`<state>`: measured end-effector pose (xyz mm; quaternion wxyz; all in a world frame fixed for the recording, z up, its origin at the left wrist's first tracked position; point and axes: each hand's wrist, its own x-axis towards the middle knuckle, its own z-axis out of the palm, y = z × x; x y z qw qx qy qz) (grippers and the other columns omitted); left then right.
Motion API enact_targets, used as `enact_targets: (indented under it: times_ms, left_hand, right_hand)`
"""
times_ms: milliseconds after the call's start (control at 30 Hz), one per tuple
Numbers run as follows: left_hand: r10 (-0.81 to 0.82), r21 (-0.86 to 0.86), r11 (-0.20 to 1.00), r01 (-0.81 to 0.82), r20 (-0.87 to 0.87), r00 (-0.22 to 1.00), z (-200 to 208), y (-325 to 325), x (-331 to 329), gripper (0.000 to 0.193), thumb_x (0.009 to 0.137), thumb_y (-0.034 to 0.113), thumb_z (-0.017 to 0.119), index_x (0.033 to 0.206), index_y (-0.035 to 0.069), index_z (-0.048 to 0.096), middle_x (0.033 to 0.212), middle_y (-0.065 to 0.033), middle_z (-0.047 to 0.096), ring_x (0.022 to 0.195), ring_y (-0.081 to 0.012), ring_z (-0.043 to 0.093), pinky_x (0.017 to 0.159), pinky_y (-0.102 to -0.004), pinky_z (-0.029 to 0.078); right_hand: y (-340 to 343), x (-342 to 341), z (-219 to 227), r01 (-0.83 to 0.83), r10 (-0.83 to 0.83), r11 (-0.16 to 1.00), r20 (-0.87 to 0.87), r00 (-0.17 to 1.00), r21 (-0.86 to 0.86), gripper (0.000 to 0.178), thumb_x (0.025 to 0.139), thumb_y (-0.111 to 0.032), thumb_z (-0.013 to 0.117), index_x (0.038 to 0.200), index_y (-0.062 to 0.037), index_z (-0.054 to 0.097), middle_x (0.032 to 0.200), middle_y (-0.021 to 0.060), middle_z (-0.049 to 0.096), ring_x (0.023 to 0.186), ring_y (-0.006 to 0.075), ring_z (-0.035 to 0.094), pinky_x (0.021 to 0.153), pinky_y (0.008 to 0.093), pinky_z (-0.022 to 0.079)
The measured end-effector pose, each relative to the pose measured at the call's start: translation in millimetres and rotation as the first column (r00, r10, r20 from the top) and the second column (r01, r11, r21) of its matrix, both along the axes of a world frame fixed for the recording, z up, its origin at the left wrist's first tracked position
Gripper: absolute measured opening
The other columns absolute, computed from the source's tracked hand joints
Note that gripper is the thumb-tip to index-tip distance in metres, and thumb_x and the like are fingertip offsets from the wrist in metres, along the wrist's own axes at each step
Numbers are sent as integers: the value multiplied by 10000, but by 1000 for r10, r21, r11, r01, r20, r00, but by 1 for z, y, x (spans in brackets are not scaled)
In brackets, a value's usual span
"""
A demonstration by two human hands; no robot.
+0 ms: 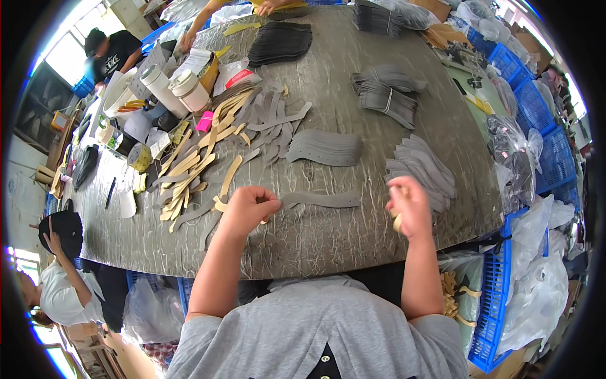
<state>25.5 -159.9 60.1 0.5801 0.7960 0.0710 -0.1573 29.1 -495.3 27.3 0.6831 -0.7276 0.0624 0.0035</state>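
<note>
A single grey curved strip [322,200] lies flat on the table in front of me. My left hand [247,211] is closed in a pinch at its left end, thumb and forefinger together there. Past the strip's right end, my right hand [411,207] is raised with its fingers curled in and slightly blurred. A small tan piece shows at its fingers; its kind is unclear. Beyond that hand lies a fanned stack of grey strips [421,167]. A neater grey stack [325,147] sits just behind the single strip.
Loose tan strips [189,167] and grey offcuts [271,120] spread at left, near a white lidded cup [188,90] and tape roll [139,155]. Banded grey bundles [388,98] and a dark stack [279,44] lie farther back. Blue crates [499,297] flank the right; other people stand left.
</note>
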Motion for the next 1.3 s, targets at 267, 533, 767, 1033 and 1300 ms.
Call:
enact_targets:
  times_ms: [267,533,767,1033,1300]
  left_hand:
    - [-87,73,993,95,-97,991,-35,-7,24,101,781,98,712,789,3,677,653,-13,616,543,-78,534,497,-241,411]
    - [-96,386,918,86,6,995,-47,-19,33,169,743,157,731,799,1,700,635,-72,625,556,-143,572,543,-314,453]
    - [-133,440,892,104,36,990,-54,-20,35,194,729,164,724,811,-9,702,657,-102,645,615,-183,614,615,-326,489]
    - [-143,461,880,115,27,989,-52,-20,37,191,724,166,716,799,-7,691,656,-106,645,605,-193,616,608,-335,492]
    - [-164,461,878,131,32,986,-51,-21,38,179,726,163,698,783,-6,679,626,-102,625,567,-198,608,554,-345,486]
  right_hand:
    - [38,8,-36,-175,195,967,-98,976,183,88,879,-55,656,947,-27,609,797,-28,557,651,48,485,588,212,422]
    - [51,16,-52,-78,72,961,-31,997,-265,182,797,-32,712,940,6,605,753,53,633,684,105,576,635,269,475]
    - [56,20,-46,-56,33,930,-70,997,-363,200,787,-8,716,946,-7,595,724,8,583,651,63,517,610,236,449]
    - [62,21,-37,-57,37,855,-49,998,-516,218,786,-44,722,959,3,598,746,136,664,686,236,655,652,337,499]
    - [63,20,-45,-29,40,830,6,999,-558,225,778,-49,727,958,1,602,747,135,671,683,220,657,645,331,501]
